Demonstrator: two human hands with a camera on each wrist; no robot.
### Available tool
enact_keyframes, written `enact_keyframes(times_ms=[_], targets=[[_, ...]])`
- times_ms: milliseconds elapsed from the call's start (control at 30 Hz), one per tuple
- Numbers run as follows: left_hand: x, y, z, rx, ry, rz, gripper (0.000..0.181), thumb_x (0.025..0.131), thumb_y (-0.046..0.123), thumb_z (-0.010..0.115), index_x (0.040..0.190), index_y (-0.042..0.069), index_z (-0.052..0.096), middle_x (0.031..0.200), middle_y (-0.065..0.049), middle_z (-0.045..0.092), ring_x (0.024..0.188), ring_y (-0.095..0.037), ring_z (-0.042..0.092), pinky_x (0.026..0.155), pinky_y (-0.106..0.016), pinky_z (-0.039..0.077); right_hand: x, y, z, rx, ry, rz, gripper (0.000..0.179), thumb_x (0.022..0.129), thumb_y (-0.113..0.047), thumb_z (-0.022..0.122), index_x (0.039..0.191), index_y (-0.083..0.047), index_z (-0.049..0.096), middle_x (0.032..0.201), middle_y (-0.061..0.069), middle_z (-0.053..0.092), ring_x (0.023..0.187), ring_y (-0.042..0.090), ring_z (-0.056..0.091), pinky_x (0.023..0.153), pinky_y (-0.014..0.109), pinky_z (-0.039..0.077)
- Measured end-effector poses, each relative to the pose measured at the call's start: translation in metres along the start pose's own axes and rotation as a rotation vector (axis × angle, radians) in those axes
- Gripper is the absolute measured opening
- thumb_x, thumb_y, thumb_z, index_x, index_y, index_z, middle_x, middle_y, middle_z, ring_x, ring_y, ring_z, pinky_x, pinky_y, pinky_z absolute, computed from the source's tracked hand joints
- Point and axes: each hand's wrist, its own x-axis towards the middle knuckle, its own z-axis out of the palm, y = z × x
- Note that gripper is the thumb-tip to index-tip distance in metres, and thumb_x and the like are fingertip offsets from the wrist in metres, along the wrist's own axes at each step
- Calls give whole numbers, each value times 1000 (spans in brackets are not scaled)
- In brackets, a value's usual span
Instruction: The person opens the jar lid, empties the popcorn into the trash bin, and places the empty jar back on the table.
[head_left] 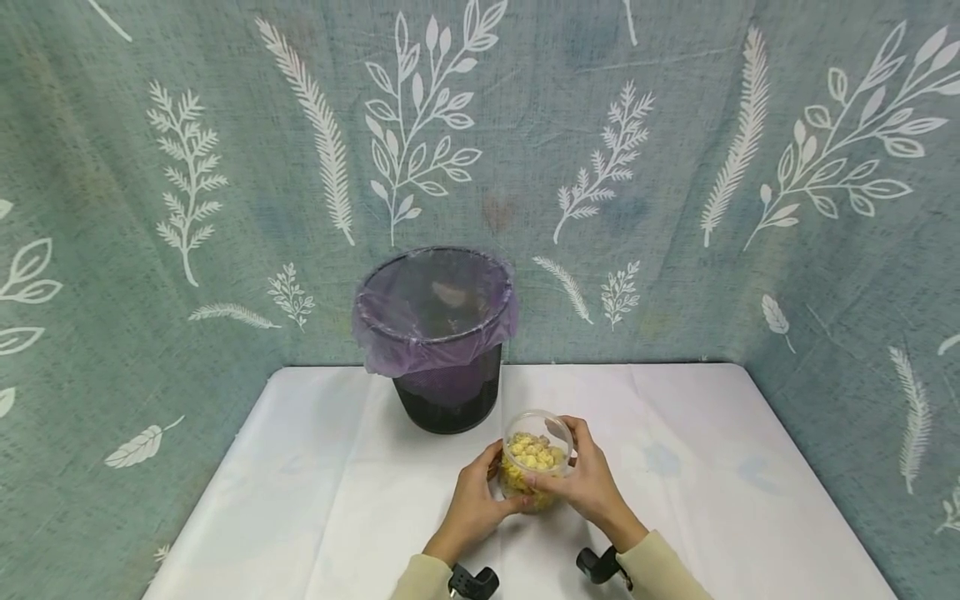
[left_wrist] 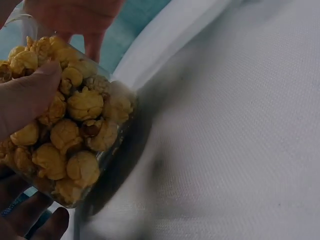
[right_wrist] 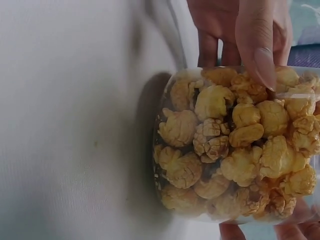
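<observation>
A clear plastic jar full of yellow popcorn stands upright near the middle of the white table, its round clear rim facing up. My left hand grips its left side, with thumb in front and fingers curling behind. On the other side, my right hand holds the jar near the rim, thumb across the front. The right wrist view has the left thumb pressed on the jar wall. Popcorn pieces show through the wall in the left wrist view. Part of each hand's fingers is hidden behind the jar.
A black bin lined with a purple plastic bag stands behind and left of the jar. White cloth covers the table. Green leaf-patterned curtains hang along the back and both sides.
</observation>
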Motion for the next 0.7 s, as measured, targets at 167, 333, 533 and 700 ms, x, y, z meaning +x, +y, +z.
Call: enact_keyframes(times_ms=[167, 333, 533, 700], targets=[[-1, 6, -1, 11, 45, 53, 91, 79, 29, 95, 151, -1, 48, 147, -17, 58, 132, -35, 60, 111, -52, 48, -2, -9, -2, 33, 12, 18, 85, 74, -20, 96, 144, -7, 48, 140, 13, 61, 131, 41, 52, 95, 47, 50], [-1, 21, -3, 32, 101, 86, 98, 74, 31, 97, 153, 2, 47, 146, -12, 59, 132, -30, 59, 112, -56, 46, -4, -24, -5, 115, 16, 39, 83, 78, -17, 93, 145, -6, 47, 144, 17, 57, 133, 36, 51, 107, 64, 44], [2, 41, -6, 26, 140, 106, 105, 64, 23, 101, 153, 6, 48, 146, -8, 58, 133, -26, 58, 113, -52, 46, -6, -39, -9, 179, 9, 34, 82, 81, -14, 90, 147, -4, 43, 145, 18, 55, 135, 35, 52, 113, 71, 36], [1, 53, -7, 36, 190, 136, 106, 61, 25, 103, 151, 6, 50, 146, -8, 59, 132, -25, 58, 113, -52, 46, -8, -49, -10, 215, 1, 15, 82, 82, -11, 88, 149, -5, 42, 148, 18, 54, 138, 36, 49, 115, 72, 32]])
